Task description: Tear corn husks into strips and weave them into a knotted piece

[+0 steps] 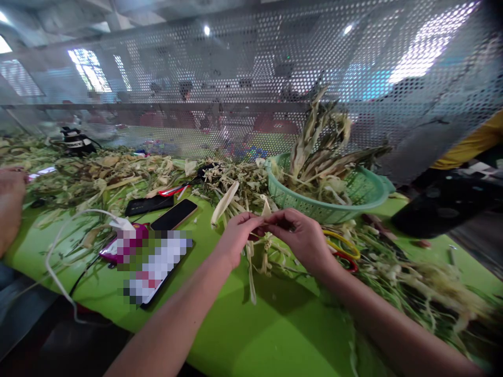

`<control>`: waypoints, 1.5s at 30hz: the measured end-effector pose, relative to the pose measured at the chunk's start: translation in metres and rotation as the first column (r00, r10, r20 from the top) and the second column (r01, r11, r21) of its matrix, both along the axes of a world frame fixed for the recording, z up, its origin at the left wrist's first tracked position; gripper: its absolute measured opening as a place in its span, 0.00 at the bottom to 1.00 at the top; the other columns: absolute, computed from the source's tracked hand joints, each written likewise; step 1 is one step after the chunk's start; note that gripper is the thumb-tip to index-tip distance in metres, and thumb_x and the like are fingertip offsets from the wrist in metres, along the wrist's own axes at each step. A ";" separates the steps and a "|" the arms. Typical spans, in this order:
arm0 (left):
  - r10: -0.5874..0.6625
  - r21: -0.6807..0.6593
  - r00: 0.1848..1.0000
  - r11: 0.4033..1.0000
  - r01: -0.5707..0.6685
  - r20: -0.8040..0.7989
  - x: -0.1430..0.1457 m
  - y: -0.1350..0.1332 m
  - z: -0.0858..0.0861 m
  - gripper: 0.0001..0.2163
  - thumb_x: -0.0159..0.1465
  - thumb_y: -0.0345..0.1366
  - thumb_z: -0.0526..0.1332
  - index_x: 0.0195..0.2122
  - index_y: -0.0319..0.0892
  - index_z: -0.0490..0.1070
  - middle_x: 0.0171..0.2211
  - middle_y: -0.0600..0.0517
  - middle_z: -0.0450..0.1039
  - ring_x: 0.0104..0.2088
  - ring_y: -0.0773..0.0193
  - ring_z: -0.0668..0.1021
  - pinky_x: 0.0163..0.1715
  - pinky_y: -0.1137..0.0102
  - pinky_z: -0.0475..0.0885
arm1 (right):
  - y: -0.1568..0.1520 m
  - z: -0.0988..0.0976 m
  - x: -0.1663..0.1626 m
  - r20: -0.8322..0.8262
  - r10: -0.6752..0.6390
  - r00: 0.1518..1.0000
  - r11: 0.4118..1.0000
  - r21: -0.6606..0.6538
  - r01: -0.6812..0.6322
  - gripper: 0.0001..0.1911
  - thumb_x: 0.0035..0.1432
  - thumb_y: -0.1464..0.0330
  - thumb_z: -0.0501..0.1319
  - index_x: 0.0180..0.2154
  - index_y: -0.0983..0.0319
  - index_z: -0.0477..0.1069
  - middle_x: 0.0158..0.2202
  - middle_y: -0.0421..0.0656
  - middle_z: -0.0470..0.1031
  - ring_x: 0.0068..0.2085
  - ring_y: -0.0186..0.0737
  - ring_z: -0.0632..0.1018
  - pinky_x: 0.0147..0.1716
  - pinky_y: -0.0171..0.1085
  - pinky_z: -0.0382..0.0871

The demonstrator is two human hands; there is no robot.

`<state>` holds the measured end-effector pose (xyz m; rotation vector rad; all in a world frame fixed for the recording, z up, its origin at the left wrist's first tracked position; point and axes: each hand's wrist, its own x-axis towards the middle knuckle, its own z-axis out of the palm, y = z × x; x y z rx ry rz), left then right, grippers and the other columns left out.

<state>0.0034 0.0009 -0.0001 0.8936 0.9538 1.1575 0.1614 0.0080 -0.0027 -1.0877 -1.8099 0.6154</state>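
Pinching is observed at the middle of the counter (275, 324): the left hand (236, 235) and the right hand (304, 238) are brought fingertip to fingertip, both clamped on a pale leaf strip (252, 272). The strip is held just above the green surface, its loose end hanging towards the near edge.

Writing: white lettering is seen on a dark object (76, 141) at the far left, too blurred to be read. The face of the nearest phone (157, 267) is pixelated and cannot be read.

Surroundings: two more phones (175, 213) are laid just beyond it, left of the hands. A white cable (55, 251) is looped over the near left edge. A teal basket (334, 212) filled with dry stalks (318, 141) is set just beyond the right hand. A yellow band (346, 243) and a red band (348, 260) are lying beside the right wrist. Leaf litter (110, 175) is spread along the far left, and a heap of trimmings (424, 283) is piled at the right.

Limits: the far side is closed by a perforated screen (251, 78). A co-worker's hand (10, 204) is seen at the left edge, a yellow sleeve (471, 144) at the right. Bare counter is found only near, between and below the forearms.
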 end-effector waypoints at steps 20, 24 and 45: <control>-0.028 0.042 0.995 0.999 0.024 0.100 0.003 -0.001 -0.004 0.07 0.53 0.34 0.68 0.31 0.38 0.73 0.29 0.53 0.73 0.30 0.70 0.74 0.35 0.71 0.68 | 0.002 0.001 0.000 -0.146 -0.046 0.988 0.994 -0.106 0.031 0.11 0.54 0.60 0.66 0.32 0.60 0.71 0.29 0.42 0.74 0.32 0.40 0.74 0.33 0.38 0.68; -0.016 0.037 0.992 0.999 0.012 0.124 0.005 0.001 -0.006 0.10 0.50 0.31 0.70 0.32 0.37 0.72 0.30 0.53 0.73 0.31 0.70 0.74 0.39 0.71 0.69 | 0.001 0.002 -0.002 -0.234 -0.048 0.971 0.991 -0.133 0.016 0.13 0.50 0.59 0.68 0.30 0.61 0.71 0.28 0.41 0.74 0.31 0.39 0.73 0.33 0.38 0.68; 0.078 0.065 0.995 0.994 -0.082 0.057 0.008 -0.003 -0.004 0.10 0.50 0.36 0.71 0.30 0.39 0.73 0.28 0.54 0.71 0.29 0.69 0.72 0.35 0.70 0.69 | -0.001 0.003 -0.009 -0.479 -0.105 0.871 0.935 -0.346 -0.078 0.18 0.41 0.55 0.72 0.26 0.61 0.72 0.24 0.38 0.72 0.25 0.33 0.71 0.28 0.35 0.69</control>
